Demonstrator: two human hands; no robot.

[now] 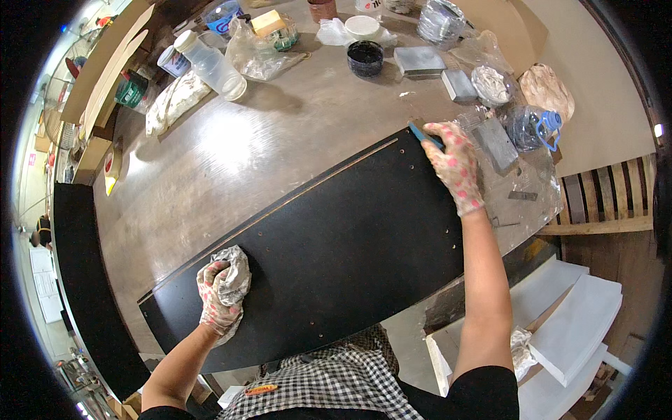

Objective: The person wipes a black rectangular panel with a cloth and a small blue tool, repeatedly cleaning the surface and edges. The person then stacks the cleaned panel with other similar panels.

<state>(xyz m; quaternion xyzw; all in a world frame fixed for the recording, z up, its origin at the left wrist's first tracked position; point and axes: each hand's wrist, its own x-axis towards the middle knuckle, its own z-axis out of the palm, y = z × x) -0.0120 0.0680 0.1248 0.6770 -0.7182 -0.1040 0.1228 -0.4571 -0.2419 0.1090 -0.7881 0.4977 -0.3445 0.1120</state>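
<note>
A long black panel (350, 231) lies slanted on the worktable, with a narrow groove near its far edge and small holes in its face. My left hand (215, 301), in a pink-dotted glove, is closed on a crumpled white rag (236, 274) resting on the panel's left part. My right hand (455, 164), gloved alike, grips a thin blue flat piece (425, 136) at the panel's far right corner. Its kind is unclear, since the fingers cover part of it.
Beyond the panel on the worktable (294, 154) stand a clear bottle (213, 66), a black tub (365, 59) and grey blocks (418, 61). At right are a blue-handled jug (530, 128) and a grey slab (495, 144). White boards (577, 325) lean low at right.
</note>
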